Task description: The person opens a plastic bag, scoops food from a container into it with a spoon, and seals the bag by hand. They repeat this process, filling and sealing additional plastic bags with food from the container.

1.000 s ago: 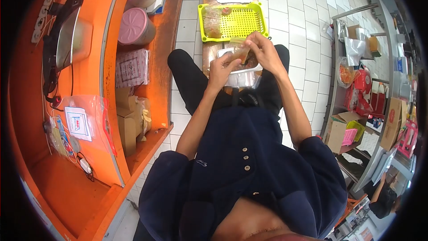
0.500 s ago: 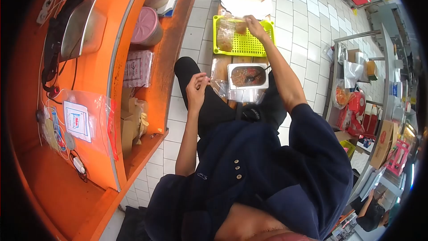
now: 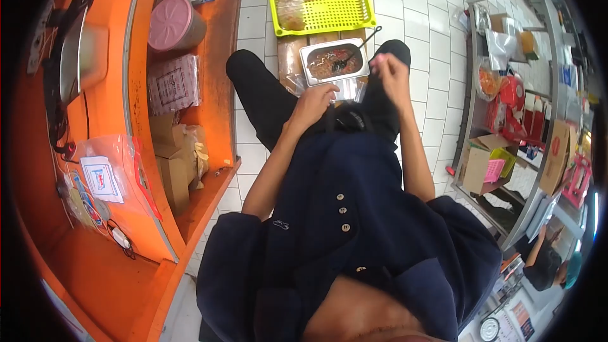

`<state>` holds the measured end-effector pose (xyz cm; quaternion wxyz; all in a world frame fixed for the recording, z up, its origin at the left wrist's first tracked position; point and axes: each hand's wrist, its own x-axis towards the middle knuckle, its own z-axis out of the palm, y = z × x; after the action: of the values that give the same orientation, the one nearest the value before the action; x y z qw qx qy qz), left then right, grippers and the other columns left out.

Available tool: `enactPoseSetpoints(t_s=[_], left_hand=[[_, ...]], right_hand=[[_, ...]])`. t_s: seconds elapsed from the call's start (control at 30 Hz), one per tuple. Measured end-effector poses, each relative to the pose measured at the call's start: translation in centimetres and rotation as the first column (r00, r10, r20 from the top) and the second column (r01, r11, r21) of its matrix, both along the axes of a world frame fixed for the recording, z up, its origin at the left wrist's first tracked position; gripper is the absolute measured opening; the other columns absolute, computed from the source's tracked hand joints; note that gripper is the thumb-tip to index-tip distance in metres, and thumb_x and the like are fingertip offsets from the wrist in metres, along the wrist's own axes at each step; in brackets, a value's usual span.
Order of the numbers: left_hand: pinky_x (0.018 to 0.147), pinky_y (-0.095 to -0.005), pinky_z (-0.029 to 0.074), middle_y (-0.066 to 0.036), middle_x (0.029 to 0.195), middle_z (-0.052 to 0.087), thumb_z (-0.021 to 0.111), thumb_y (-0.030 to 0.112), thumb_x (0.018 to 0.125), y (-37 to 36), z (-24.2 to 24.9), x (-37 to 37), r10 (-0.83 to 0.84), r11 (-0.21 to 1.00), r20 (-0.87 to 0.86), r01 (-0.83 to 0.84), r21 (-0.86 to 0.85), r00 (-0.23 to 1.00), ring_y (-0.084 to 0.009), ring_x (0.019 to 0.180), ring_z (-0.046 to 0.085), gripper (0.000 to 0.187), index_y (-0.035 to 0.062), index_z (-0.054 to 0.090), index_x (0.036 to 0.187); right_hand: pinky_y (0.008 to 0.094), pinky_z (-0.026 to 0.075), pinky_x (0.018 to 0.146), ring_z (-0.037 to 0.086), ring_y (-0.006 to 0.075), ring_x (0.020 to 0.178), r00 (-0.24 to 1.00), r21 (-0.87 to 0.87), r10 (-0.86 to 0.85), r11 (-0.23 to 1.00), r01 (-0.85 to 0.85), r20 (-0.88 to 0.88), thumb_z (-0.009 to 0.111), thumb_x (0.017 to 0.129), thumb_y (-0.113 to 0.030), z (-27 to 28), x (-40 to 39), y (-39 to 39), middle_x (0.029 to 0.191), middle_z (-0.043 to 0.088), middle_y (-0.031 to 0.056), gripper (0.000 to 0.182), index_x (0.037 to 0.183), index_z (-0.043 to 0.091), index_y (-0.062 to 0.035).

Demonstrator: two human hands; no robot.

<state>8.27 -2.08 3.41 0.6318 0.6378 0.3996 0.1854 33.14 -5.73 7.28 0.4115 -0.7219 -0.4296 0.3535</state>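
My left hand (image 3: 311, 106) is over my lap at the near left corner of a metal pan (image 3: 308, 76), its fingers drawn together at the edge of a clear plastic bag (image 3: 348, 90). Reddish-brown chopped food (image 3: 326, 62) fills the pan, and a black spoon (image 3: 360, 46) leans in it with its handle toward the upper right. To the right of the pan, above my knee, is my right hand (image 3: 394, 79), fingers curled and smeared by motion. Beyond the pan, filled clear bags (image 3: 292, 12) lie in the left part of a yellow-green basket (image 3: 342, 26).
An orange shelf unit (image 3: 218, 82) on the left holds a pink-lidded tub (image 3: 171, 22), a wrapped pack (image 3: 174, 82) and cardboard boxes (image 3: 171, 177). On the right, a metal rack (image 3: 472, 114) carries bags and cartons. Another person (image 3: 543, 266) is at the far lower right.
My right hand has let go of the bag at the basket and come back beside the pan. My left hand has moved right to the pan's near edge. The view has shifted.
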Motion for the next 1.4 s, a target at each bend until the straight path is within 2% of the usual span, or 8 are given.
enactPoseSetpoints(t_s=[0.07,0.23,0.4,0.57,0.7,0.9,1.17,1.4], left_hand=[[0.072,-0.0407,0.053,-0.017,0.088,0.072,0.062,0.02,0.094,-0.4,-2.4,1.7,-0.152,0.862,-0.213,0.235,0.449,0.965,-0.0307,0.08,0.07,0.022,0.002,0.069,0.105],[0.075,-0.0433,0.053,-0.018,0.092,0.071,0.066,0.023,0.091,-0.7,-1.2,4.4,-0.271,0.84,-0.331,0.39,0.378,0.904,-0.0353,0.084,0.069,0.024,0.004,0.07,0.104],[0.072,-0.0412,0.053,-0.016,0.091,0.072,0.069,0.022,0.09,-0.9,-0.6,3.8,-0.204,0.888,-0.263,0.292,0.357,0.943,-0.0316,0.081,0.07,0.023,0.003,0.07,0.103],[0.068,-0.0387,0.055,-0.016,0.091,0.073,0.081,0.027,0.081,-1.9,2.9,3.9,-0.119,0.946,-0.108,0.145,0.289,0.987,-0.0282,0.077,0.073,0.034,0.0016,0.071,0.101],[0.07,-0.0388,0.055,-0.017,0.092,0.073,0.078,0.023,0.084,-2.4,4.4,4.0,-0.066,0.932,-0.161,0.118,0.342,0.985,-0.0298,0.079,0.072,0.031,0.0009,0.071,0.103],[0.073,-0.0392,0.053,-0.018,0.09,0.071,0.07,0.013,0.088,-1.5,4.2,2.7,-0.031,0.827,-0.167,0.119,0.549,0.986,-0.0336,0.083,0.07,0.02,0.0003,0.072,0.102],[0.053,-0.0221,0.045,-0.006,0.078,0.072,0.072,0.016,0.093,-0.5,3.1,1.6,0.054,0.92,0.126,0.0,-0.392,0.991,-0.0091,0.067,0.067,0.015,0.0007,0.074,0.093],[0.052,-0.0223,0.042,-0.006,0.078,0.073,0.076,0.017,0.09,0.1,4.4,2.1,0.034,0.948,0.037,-0.02,-0.318,0.999,-0.0074,0.067,0.064,0.016,0.0005,0.074,0.09]], right_hand=[[0.0363,0.052,0.08,0.07,0.0268,0.088,0.996,-0.056,0.006,0.998,-0.001,0.085,0.063,0.096,-0.02,-3.1,-0.5,-2.9,0.087,0.072,0.0153,0.022,0.098,0.07,0.0007],[0.049,0.053,0.079,0.068,0.0416,0.092,0.822,-0.403,0.259,0.914,-0.04,0.507,0.073,0.081,-0.015,-6.5,-2.2,-4.0,0.095,0.073,0.0182,0.036,0.113,0.06,-0.0042],[0.0483,0.053,0.073,0.07,0.038,0.084,0.881,-0.314,0.107,0.948,0.048,0.46,0.074,0.079,-0.013,-8.1,-2.4,-4.2,0.084,0.072,0.0151,0.035,0.11,0.061,-0.0025],[0.0361,0.055,0.07,0.074,0.022,0.079,0.977,-0.313,-0.054,0.949,-0.013,-0.206,0.071,0.082,-0.011,-1.6,-2.8,-4.9,0.077,0.073,0.0139,0.032,0.112,0.065,-0.0015],[0.0276,0.052,0.069,0.069,0.0121,0.075,0.961,-0.273,-0.095,0.962,0.022,-0.258,0.073,0.082,-0.01,1.3,-4.1,-4.9,0.078,0.074,0.0098,0.032,0.111,0.065,0.0017],[0.0316,0.054,0.071,0.071,0.0182,0.077,0.997,-0.144,-0.013,0.99,0.003,-0.072,0.07,0.085,-0.013,1.6,-5.2,-4.0,0.078,0.074,0.0095,0.029,0.111,0.066,-0.0009],[0.0341,0.055,0.074,0.073,0.0222,0.082,0.994,-0.129,0.039,0.99,-0.053,-0.105,0.076,0.085,-0.021,3.7,-5.8,-4.3,0.087,0.074,0.0141,0.035,0.112,0.068,0.0007],[0.0327,0.056,0.075,0.072,0.02,0.081,0.946,-0.2,0.298,0.927,-0.319,-0.128,0.076,0.084,-0.017,5.0,-5.0,-4.4,0.083,0.073,0.0143,0.032,0.108,0.072,0.0028]])
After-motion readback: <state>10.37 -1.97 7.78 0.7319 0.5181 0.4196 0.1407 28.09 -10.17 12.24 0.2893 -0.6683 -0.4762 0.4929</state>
